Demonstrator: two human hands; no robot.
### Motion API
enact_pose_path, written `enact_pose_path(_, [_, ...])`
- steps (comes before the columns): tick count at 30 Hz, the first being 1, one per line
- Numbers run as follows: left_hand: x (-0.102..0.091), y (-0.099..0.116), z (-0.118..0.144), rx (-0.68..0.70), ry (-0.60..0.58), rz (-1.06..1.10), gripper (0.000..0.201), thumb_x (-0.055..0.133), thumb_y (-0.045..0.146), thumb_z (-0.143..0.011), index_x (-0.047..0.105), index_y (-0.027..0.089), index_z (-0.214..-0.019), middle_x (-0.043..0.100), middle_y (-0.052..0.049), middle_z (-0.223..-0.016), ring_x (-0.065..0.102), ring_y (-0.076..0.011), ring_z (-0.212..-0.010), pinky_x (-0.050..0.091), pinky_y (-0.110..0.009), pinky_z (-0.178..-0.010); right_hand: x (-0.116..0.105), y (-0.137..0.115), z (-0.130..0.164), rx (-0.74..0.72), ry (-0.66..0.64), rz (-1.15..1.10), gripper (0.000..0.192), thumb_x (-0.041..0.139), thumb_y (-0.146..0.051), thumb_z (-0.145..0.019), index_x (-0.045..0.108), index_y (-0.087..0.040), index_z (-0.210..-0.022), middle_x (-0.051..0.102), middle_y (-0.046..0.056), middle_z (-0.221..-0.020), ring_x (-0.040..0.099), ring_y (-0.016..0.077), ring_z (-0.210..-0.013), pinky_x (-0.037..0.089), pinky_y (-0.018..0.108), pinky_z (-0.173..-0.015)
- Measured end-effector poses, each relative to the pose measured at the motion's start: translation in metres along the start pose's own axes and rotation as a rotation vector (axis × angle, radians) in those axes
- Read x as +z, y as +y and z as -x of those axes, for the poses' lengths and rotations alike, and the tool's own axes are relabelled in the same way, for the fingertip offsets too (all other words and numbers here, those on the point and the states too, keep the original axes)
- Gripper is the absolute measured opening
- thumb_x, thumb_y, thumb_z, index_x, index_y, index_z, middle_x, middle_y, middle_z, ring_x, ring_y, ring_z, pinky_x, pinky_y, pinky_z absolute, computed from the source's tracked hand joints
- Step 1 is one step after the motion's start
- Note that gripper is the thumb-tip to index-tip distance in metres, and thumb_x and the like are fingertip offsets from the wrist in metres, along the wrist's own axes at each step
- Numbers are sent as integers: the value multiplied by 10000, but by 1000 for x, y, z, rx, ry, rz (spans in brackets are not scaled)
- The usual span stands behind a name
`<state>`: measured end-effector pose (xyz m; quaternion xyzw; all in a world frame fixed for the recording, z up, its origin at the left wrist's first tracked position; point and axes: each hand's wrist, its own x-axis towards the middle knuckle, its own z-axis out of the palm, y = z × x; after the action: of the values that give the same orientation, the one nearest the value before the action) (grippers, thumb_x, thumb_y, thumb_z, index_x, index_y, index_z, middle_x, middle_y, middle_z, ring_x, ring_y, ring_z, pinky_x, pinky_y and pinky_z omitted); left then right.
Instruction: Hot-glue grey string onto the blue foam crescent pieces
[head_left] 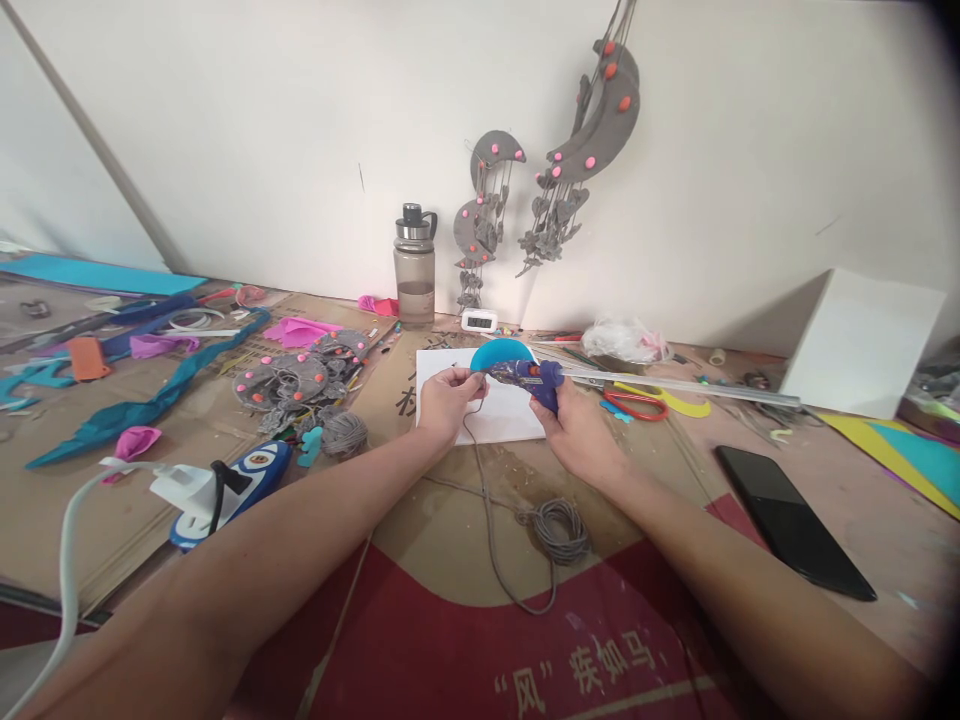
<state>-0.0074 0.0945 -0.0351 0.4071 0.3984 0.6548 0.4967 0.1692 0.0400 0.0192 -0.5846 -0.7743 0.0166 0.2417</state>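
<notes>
My right hand (577,428) is wrapped round a purple hot glue gun (525,377) with a long clear glue stick (675,385) jutting from its back. Its nozzle end points left, close to my left fingertips. My left hand (448,400) pinches the edge of a rounded blue felt-like piece (501,352), whose lower part is hidden by the glue gun. A grey cord (484,480) runs down from my left fingers to the cardboard. Under both hands lies a white sheet (499,425). A coil of the cord (561,532) rests nearer to me.
A water bottle (415,270) and small digital clock (478,321) stand against the wall, where grey moon hangings (600,130) hang. Scissors (637,398) and a black phone (791,520) lie right. Left are a power strip (232,495), grey yarn ball (341,432) and decorated grey pieces (281,385).
</notes>
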Motion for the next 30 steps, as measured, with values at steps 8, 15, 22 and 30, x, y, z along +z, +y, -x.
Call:
enact_pose_path(8, [0, 3, 0, 16, 11, 83, 190, 740, 295, -635, 669, 122, -664, 636, -26, -647, 585, -108, -621, 509, -303, -738, 1, 3, -1, 22, 26, -36, 304, 445, -302, -883, 499, -133, -1130, 671, 147, -958, 622, 267, -866, 432, 325, -717])
enact_pose_path(15, [1, 8, 2, 7, 55, 166, 192, 753, 276, -613, 659, 118, -665, 644, -33, -668, 603, -118, -646, 509, -320, -758, 4, 7, -6, 72, 56, -195, 350, 489, -293, -850, 482, -121, -1155, 651, 152, -1034, 610, 254, -912, 441, 323, -741])
enact_pose_path(22, [3, 10, 6, 57, 13, 136, 206, 740, 307, -649, 658, 122, -687, 659, -39, -691, 610, -124, -664, 513, -324, -760, 3, 17, -20, 378, -244, -462, 113, 532, -278, -807, 538, -181, -866, 571, -7, -565, 524, 149, -496, 368, 251, -488])
enact_pose_path(30, [6, 13, 15, 130, -111, -56, 236, 708, 372, -701, 646, 147, -734, 676, -30, -705, 610, -127, -651, 502, -294, -705, 12, 33, -19, 99, -142, 100, 278, 465, -385, -879, 616, -154, -846, 674, 123, -898, 623, 217, -837, 432, 298, -716])
